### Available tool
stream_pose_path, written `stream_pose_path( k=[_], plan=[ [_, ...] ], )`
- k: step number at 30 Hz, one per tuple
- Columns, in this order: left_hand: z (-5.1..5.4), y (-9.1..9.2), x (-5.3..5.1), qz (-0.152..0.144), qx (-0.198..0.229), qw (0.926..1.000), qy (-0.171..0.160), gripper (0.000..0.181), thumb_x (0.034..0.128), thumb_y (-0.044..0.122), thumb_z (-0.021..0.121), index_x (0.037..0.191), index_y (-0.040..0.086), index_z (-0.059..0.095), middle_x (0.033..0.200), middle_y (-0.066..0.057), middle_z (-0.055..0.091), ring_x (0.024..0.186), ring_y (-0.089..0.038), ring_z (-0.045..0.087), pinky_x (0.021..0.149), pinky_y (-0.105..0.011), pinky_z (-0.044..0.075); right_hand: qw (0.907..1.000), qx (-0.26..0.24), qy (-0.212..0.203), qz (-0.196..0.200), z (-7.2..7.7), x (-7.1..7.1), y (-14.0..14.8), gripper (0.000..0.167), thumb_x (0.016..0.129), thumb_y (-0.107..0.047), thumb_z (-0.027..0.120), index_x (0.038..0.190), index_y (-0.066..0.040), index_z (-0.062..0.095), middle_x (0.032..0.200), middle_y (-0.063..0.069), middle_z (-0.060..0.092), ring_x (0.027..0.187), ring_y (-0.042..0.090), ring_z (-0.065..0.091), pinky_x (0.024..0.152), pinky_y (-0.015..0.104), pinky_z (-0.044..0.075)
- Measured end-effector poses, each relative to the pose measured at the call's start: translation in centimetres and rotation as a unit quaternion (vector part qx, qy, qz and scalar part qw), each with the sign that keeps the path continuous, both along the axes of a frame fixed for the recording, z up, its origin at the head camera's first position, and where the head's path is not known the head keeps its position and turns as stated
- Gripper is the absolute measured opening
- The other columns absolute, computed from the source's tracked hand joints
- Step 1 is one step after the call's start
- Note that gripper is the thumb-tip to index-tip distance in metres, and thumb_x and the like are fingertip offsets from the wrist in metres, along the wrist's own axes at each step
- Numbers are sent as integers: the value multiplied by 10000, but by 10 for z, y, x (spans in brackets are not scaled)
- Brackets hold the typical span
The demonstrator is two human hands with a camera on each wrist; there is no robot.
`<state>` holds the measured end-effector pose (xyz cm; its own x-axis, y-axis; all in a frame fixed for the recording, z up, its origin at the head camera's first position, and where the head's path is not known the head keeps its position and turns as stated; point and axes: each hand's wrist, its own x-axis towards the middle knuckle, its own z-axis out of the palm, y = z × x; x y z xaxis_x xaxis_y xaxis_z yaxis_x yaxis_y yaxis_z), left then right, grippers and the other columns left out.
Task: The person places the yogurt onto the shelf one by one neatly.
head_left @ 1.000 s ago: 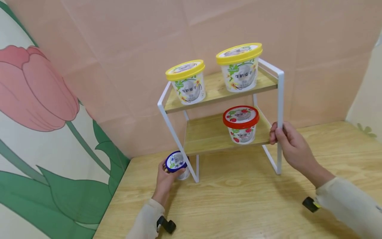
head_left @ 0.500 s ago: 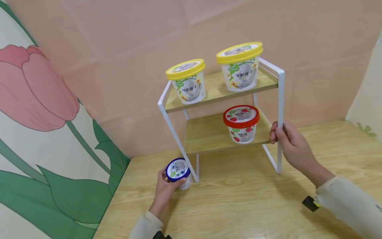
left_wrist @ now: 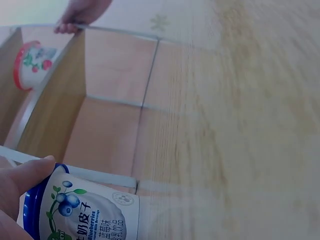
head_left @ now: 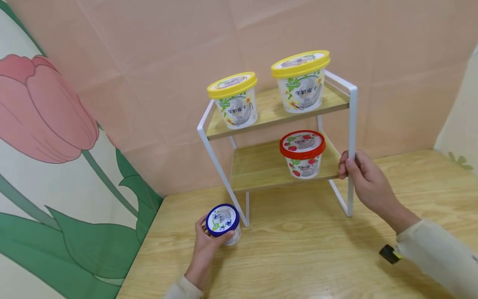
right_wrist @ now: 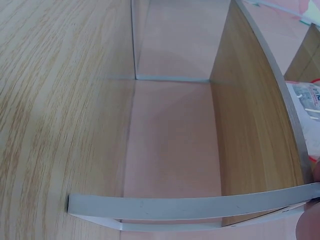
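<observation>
My left hand (head_left: 207, 247) grips a white tub with a dark blue lid (head_left: 223, 220) near its rim, just left of the shelf rack's front left leg. Blueberries are printed on that tub (left_wrist: 90, 210) in the left wrist view. With curled fingers my right hand (head_left: 367, 178) holds the white front right post (head_left: 351, 124) of the two-tier rack, at lower shelf height. On the upper wooden shelf (head_left: 265, 108) stand two yellow-lidded tubs, the left tub (head_left: 239, 110) and the right tub (head_left: 304, 93). A red-lidded tub (head_left: 304, 164) with strawberries sits on the right of the lower shelf (head_left: 257, 166).
The rack stands on a wood-grain table (head_left: 284, 257) before a pink cloth backdrop (head_left: 157, 83). A tulip-painted wall (head_left: 48, 112) rises at the left. The rack's left front leg (head_left: 224, 178) is close beside the blue-lidded tub.
My left hand has drawn the blue-lidded tub toward me, out from behind the rack's left leg. The right hand keeps its grip on the post.
</observation>
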<state>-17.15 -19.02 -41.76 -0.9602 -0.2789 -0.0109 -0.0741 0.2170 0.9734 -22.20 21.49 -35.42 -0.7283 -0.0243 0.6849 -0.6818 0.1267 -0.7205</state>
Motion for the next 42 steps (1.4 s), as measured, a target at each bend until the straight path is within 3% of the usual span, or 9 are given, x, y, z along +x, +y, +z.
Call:
stream_pose_path(
  k=[8, 12, 16, 20, 24, 29, 36, 42],
  plan=[
    [4, -1, 5, -274, -101, 9996, 10, 1188, 659, 46, 899, 1545, 116, 110, 1466, -272, 326, 1323, -424, 442, 1132, -545, 396, 10000, -59, -12, -2, -2, 1, 0, 168, 1061, -35, 361, 1054, 54, 503, 829, -14, 577, 742, 70, 570, 695, 141, 529],
    [10, -17, -3, -951, -187, 9952, -169, 1202, 683, 79, 899, 1573, 148, 95, 1542, -231, 254, 1376, -432, 372, 1148, -563, 365, 10000, -38, -6, -18, 0, 1, 1, 168, 1064, -42, 358, 1061, 38, 506, 836, -14, 576, 749, 64, 571, 698, 137, 529],
    [11, -41, -19, -1806, -104, 9826, -434, 1133, 711, 81, 882, 1577, 209, 163, 1556, -183, 292, 1431, -405, 315, 1167, -588, 310, 10000, -72, 7, 10, 2, 1, 1, 171, 1064, -40, 354, 1064, 44, 503, 840, -9, 575, 751, 64, 568, 697, 134, 528],
    [7, -55, -30, -2252, 4, 9727, -555, 1094, 699, 55, 884, 1565, 221, 236, 1553, -156, 361, 1457, -378, 304, 1201, -626, 217, 9999, -94, -25, 82, 1, 0, 1, 171, 1063, -37, 357, 1060, 50, 504, 836, -4, 579, 749, 69, 570, 697, 141, 530],
    [4, -58, -35, -2306, 96, 9715, -545, 1018, 692, 27, 879, 1529, 212, 330, 1566, -115, 375, 1445, -358, 323, 1220, -629, 164, 9999, -96, -41, 60, -1, 0, 1, 166, 1062, -37, 361, 1055, 20, 516, 829, -4, 581, 746, 70, 570, 694, 144, 527],
    [4, -58, -37, -2227, -8, 9738, -459, 980, 668, 13, 892, 1491, 202, 395, 1524, -105, 430, 1420, -338, 363, 1231, -588, 191, 10000, -37, -18, -23, 0, -1, 1, 162, 1062, -41, 365, 1060, 12, 518, 834, -14, 580, 751, 65, 571, 699, 133, 525],
    [5, -59, -27, -2324, -285, 9707, -531, 981, 646, 95, 928, 1465, 248, 411, 1502, -49, 463, 1425, -310, 375, 1226, -585, 217, 9999, -88, -39, 57, 1, 0, -1, 160, 1061, -37, 366, 1058, 26, 513, 838, -5, 577, 752, 69, 571, 702, 135, 529],
    [6, -55, -21, -2556, -267, 9650, -521, 989, 659, 84, 919, 1481, 219, 385, 1486, -62, 470, 1379, -296, 428, 1193, -511, 311, 9999, -144, -45, 44, 0, 1, 0, 161, 1061, -38, 366, 1052, 13, 519, 836, -9, 579, 749, 68, 570, 698, 134, 529]
  ],
)
